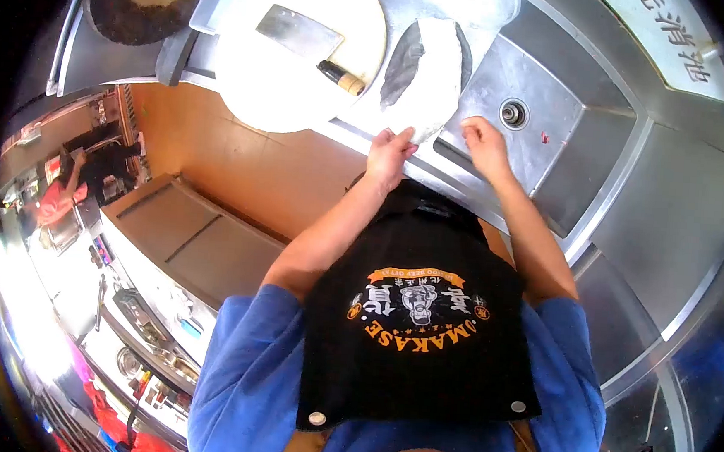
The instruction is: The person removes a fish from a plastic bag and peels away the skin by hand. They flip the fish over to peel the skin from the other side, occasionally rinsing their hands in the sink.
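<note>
My left hand (391, 155) pinches the near corner of a white sheet (431, 81) that looks like a cloth; its exact kind is washed out by glare. Dark grey patches (403, 63) show along the sheet's edges, partly covered by it. Over the near edge of the metal sink (544, 96), my right hand (487, 151) has its fingers curled in, a little right of the sheet. Whatever those fingers hold, if anything, is hidden. A cleaver (301, 32) with a dark and light wooden handle lies on the round white cutting board (271, 88) to the left.
The sink has a drain (514, 113) and a small red scrap (544, 138). A dark wok (144, 1) stands at the upper left. Below the board is a brown cabinet (192, 232). Another person in red (61, 199) is at the far left, near cluttered shelves.
</note>
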{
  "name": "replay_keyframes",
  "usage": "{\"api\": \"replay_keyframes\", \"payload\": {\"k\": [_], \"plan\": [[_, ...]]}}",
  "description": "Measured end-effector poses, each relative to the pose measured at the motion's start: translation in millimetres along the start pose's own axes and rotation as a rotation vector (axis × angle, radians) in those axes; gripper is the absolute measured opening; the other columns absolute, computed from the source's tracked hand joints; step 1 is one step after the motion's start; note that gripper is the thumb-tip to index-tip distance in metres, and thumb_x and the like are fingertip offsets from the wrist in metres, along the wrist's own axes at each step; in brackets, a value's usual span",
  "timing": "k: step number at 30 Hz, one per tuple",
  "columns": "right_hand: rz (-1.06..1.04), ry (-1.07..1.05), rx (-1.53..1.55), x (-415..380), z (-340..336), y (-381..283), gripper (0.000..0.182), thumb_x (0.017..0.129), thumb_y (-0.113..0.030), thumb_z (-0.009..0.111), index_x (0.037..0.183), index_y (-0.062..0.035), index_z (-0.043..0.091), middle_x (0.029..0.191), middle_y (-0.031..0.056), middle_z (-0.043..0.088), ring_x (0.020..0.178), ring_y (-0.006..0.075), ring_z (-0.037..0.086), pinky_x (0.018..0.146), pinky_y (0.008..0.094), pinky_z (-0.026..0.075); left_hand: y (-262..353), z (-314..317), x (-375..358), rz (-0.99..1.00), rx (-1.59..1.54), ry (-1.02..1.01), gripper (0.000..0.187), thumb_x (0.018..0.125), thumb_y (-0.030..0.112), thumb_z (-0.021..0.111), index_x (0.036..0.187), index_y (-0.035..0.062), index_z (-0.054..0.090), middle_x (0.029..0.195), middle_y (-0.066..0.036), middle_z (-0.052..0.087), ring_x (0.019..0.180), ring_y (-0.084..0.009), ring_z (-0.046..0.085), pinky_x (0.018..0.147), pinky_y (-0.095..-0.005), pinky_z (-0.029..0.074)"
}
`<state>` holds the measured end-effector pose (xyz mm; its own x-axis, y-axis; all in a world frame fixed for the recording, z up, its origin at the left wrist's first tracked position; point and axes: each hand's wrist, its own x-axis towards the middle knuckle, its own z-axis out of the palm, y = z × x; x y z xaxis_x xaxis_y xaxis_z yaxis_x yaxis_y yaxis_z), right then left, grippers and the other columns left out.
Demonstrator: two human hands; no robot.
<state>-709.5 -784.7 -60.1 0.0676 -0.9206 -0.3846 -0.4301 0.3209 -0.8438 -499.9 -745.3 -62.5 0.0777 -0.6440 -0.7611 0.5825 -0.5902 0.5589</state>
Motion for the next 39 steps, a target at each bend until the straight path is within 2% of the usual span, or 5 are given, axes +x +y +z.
{"api": "replay_keyframes", "payload": {"k": [6, 16, 23, 28, 39], "plan": [[0.112, -0.12, 0.193, -7, 31, 3, 0.017, 0.092, -0.014, 0.058, 0.1, -0.0023, 0.066, 0.079, 0.0087, 0.066, 0.068, 0.0146, 0.06, 0.065, 0.029, 0.049, 7, 38, -22, 0.146, 0.795, 0.21, 0.028, 0.079, 0.016, 0.071, 0.098, -0.0021, 0.06, 0.084, -0.009, 0.064, 0.072, -0.0162, 0.058, 0.067, -0.0311, 0.048], [-0.433, 0.055, -0.042, -3, 30, -51, 0.017, 0.084, -0.007, 0.064, 0.101, -0.0037, 0.064, 0.09, 0.0134, 0.062, 0.077, 0.0267, 0.063, 0.07, 0.0344, 0.051, 11, 37, -13, 0.294, 0.027, -0.082, 0.033, 0.08, -0.005, 0.057, 0.112, 0.0006, 0.054, 0.095, -0.002, 0.062, 0.083, -0.0126, 0.058, 0.072, -0.0256, 0.047], [-0.61, -0.068, -0.294, 19, 22, -62, 0.011, 0.082, -0.012, 0.063, 0.091, -0.006, 0.065, 0.082, 0.0127, 0.062, 0.078, 0.0314, 0.062, 0.068, 0.0361, 0.05, 18, 23, -9, 0.259, 0.237, -0.204, 0.036, 0.08, -0.007, 0.053, 0.115, 0.0011, 0.054, 0.103, -0.006, 0.064, 0.096, -0.0132, 0.059, 0.083, -0.0271, 0.047], [-0.114, 0.251, -0.273, 66, -17, -42, 0.011, 0.084, -0.013, 0.06, 0.09, -0.0058, 0.064, 0.09, 0.0125, 0.066, 0.081, 0.0301, 0.064, 0.07, 0.0379, 0.05, 39, 30, -16, 0.163, -0.212, -0.217, 0.035, 0.08, -0.01, 0.049, 0.111, 0.0038, 0.056, 0.103, -0.007, 0.064, 0.092, -0.0152, 0.061, 0.081, -0.0293, 0.048], [-0.106, -0.08, 0.062, -8, 41, -64, 0.019, 0.084, -0.017, 0.069, 0.095, -0.0016, 0.067, 0.087, 0.0127, 0.07, 0.074, 0.0199, 0.067, 0.067, 0.0304, 0.052, 29, 20, -11, 0.137, -0.127, -0.184, 0.027, 0.083, -0.007, 0.054, 0.107, 0.0052, 0.052, 0.1, -0.006, 0.062, 0.086, -0.0142, 0.06, 0.074, -0.0275, 0.048]]}}
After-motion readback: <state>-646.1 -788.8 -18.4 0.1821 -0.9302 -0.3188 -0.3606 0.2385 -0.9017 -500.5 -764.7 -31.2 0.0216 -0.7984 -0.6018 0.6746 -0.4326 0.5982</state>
